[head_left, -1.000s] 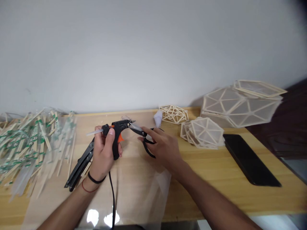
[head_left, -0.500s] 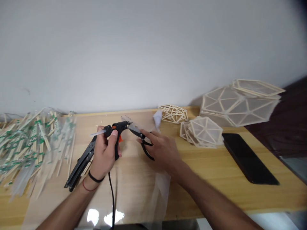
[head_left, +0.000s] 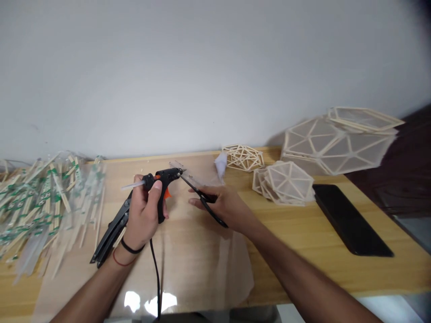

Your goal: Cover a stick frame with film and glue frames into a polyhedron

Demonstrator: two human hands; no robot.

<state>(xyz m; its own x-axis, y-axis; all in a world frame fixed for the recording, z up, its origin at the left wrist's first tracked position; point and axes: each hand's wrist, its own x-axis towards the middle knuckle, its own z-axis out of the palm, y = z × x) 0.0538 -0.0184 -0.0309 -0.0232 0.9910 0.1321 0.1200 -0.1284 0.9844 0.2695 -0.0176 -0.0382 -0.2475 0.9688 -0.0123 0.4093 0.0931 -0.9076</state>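
Observation:
My left hand is closed round a black hot glue gun with an orange trigger. A clear glue stick pokes out of its back end, and its nozzle points right. My right hand grips black-handled scissors. Their blade tips meet the glue gun's nozzle; whether the blades are fully closed is hard to see. Beneath both hands lies a clear plastic sheet. A black hand cutter rests on it, partly behind my left wrist.
Wrapped chopsticks heap up at the left. Stick frames, a stack of covered polygon panels and larger panels stand to the right. A black phone lies near them. The cord hangs over the table's front edge.
My right hand has turned the scissors, so they now show edge-on, with the tips still at the nozzle. My left hand and the glue gun have shifted slightly left.

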